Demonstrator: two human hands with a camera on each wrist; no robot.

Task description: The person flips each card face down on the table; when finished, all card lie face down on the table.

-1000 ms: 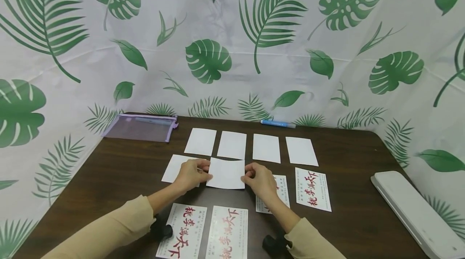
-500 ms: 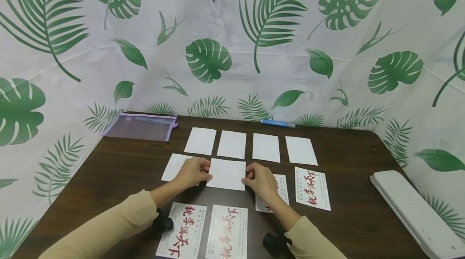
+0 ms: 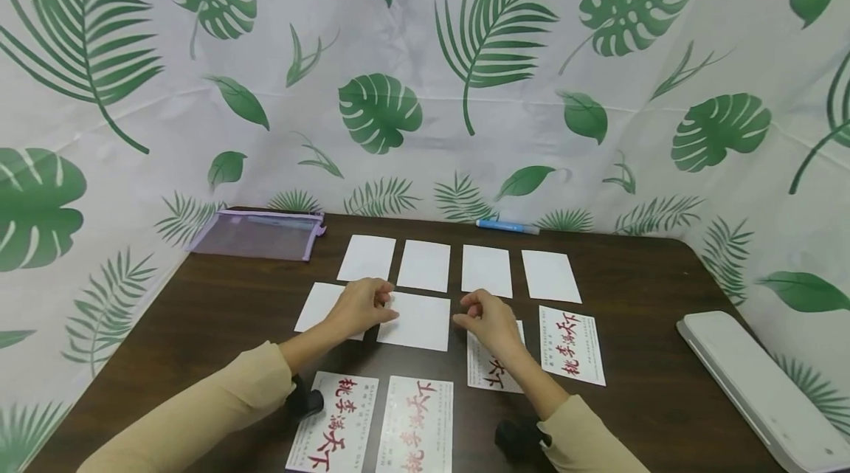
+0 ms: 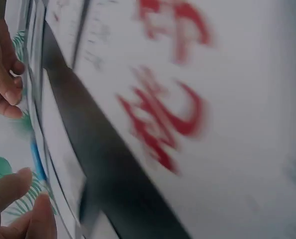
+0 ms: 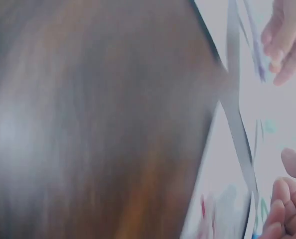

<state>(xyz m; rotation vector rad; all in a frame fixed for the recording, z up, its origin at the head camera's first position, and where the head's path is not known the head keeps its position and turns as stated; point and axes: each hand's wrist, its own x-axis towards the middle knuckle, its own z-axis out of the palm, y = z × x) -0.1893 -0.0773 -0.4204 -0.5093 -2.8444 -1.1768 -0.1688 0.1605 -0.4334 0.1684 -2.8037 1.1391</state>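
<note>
Counting from the left of the head view: one purple mesh pouch (image 3: 255,233) at the table's far left corner, six blank white cards, four printed cards with red characters, one blue pen (image 3: 508,225) by the backdrop, and one white flat device (image 3: 764,388) at the lower right.

The left hand (image 3: 358,308) rests with loosely curled fingers at the left edge of the blank card (image 3: 415,320) in the middle of the frame, gripping nothing. The right hand (image 3: 490,321) hovers just right of that card, loosely curled, empty, above a printed card (image 3: 493,370).

The left wrist view shows only blurred red characters close up; the right wrist view shows blurred brown table (image 5: 98,124).

A second ago both hands pinched this card's edges; now it lies flat, released.
</note>
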